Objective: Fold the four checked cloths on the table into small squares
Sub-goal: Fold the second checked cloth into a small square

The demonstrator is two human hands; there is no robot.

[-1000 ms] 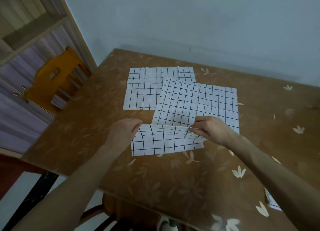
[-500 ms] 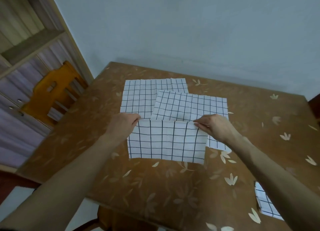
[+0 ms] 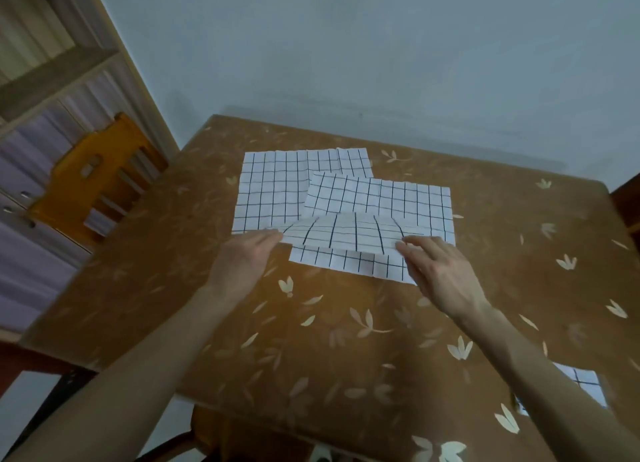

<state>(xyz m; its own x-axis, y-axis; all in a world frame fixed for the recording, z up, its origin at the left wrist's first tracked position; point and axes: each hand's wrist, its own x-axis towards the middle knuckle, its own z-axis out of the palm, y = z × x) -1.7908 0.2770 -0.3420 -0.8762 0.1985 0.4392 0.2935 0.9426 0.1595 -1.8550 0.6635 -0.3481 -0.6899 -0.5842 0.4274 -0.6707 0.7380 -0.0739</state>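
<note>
- Brown tabletop (image 3: 346, 340) with a pale leaf pattern sits against a light blue wall, with a wooden chair (image 3: 93, 181) and shelves off to its left.
- Three checked cloths lie near the middle and far part of the tabletop, overlapping each other.
- One flat cloth (image 3: 273, 187) is nearest the far edge, and a second flat cloth (image 3: 381, 194) lies partly on top of it, more to the right.
- Closest to the person is the cloth being folded (image 3: 349, 243), whose far part is lifted and curling over toward the near part.
- Left hand (image 3: 242, 264) pinches the left end of that lifted edge; its grip looks closed on the cloth.
- Right hand (image 3: 436, 271) is at the right end of the same edge, with fingertips (image 3: 403, 245) touching it; I cannot tell if they are pinching or only pressing.
- A fourth checked piece (image 3: 581, 382) peeks out near the right corner on the near side, mostly hidden by the right arm.
- I think this is the first fold of the first cloth, so the job has only just begun.
- Next, the lifted edge should be laid down so the sides match, then pressed flat.
- Soft cloth can slip, so both ends should come down together.
</note>
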